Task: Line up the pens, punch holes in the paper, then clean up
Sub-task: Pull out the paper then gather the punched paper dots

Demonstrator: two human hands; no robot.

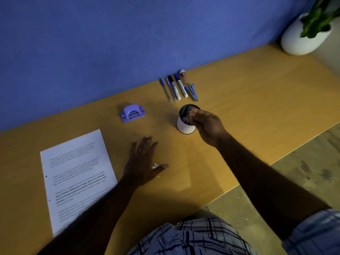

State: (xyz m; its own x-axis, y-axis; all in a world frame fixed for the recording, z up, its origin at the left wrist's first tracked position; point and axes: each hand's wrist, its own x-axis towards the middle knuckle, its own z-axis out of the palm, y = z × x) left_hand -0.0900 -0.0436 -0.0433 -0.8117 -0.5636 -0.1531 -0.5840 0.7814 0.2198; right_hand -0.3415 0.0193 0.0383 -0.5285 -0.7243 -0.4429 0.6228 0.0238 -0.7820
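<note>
Several pens and markers [177, 87] lie side by side near the blue wall. A purple hole punch [132, 113] sits left of them. A printed sheet of paper [77, 173] with punched holes on its left edge lies at the front left. My right hand [207, 124] hovers at the rim of a white cup with a dark inside [184, 122], fingertips pinched over the opening; whether they hold anything is unclear. My left hand [143, 162] rests flat on the table, fingers spread, beside a small pile of white paper bits [155, 166] near its thumb.
The wooden table [248, 107] runs along a blue wall, its front edge slanting from lower middle to the right. A white pot with a green plant [303, 37] stands at the far right corner. Floor shows at the right.
</note>
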